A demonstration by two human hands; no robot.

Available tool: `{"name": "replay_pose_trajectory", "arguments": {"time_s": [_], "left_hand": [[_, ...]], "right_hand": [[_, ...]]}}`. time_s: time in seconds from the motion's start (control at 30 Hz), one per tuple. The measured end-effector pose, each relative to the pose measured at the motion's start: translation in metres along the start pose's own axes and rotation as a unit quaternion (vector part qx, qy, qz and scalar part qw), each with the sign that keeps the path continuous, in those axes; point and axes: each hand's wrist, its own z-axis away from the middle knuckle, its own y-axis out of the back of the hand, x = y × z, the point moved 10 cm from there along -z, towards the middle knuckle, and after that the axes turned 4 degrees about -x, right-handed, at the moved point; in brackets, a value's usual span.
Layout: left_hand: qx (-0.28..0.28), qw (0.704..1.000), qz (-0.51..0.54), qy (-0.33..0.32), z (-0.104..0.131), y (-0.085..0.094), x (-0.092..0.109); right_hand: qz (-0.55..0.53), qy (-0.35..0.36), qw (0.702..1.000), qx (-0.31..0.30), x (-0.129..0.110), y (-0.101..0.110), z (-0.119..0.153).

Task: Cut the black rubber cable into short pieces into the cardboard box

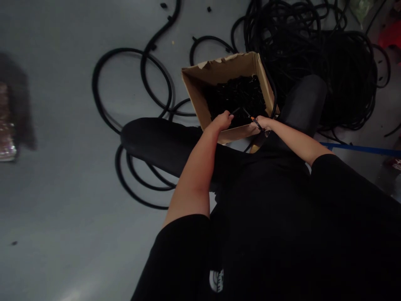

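Underfoot: a smooth grey floor [72, 175] spreads beneath everything, with small black scraps [209, 9] dotted on it.
Wearer: a person in a black short-sleeved top [275, 234] with a white print on it, and dark trousers [156, 142], both knees bent and apart.
Tangle: a big heap of coiled black tubing [282, 33] lies beyond the right knee.
Loops: a single black flexible tube [94, 79] curls across the floor at the left, passing near the left knee.
Box: an open brown cardboard box [225, 67] with a ragged rim stands between the knees, holding a dark mass of short black pieces [241, 90].
Left hand: the left hand [224, 120] is over the near part of the box, its grip pinching a thin black strip [234, 111].
Right hand: the right hand [262, 122] is at the box's near right corner, its grip curled around a scissor-like hand tool with black handles and an orange part [257, 123].
Tool tip: it points towards the strip's end; whether its blades are parted cannot be told.
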Motion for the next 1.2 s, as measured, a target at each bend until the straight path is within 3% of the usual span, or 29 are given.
{"name": "replay_pose_trajectory", "arguments": {"time_s": [0.2,0.47,0.7,1.2], "left_hand": [[-0.001,0.999,0.034,-0.013,-0.012,-0.006,-0.002],[-0.036,0.994,0.029,-0.102,-0.021,-0.021,0.010],[-0.048,0.988,0.056,-0.133,-0.019,-0.022,0.016],[-0.031,0.993,0.054,-0.102,-0.019,-0.020,0.007]], "right_hand": [[0.039,0.020,0.997,-0.065,0.002,-0.021,-0.010],[0.018,0.045,0.997,-0.060,0.000,-0.021,-0.018],[0.047,0.062,0.994,-0.073,0.000,-0.022,-0.020],[0.108,0.070,0.990,0.050,-0.008,0.006,-0.012]]}}
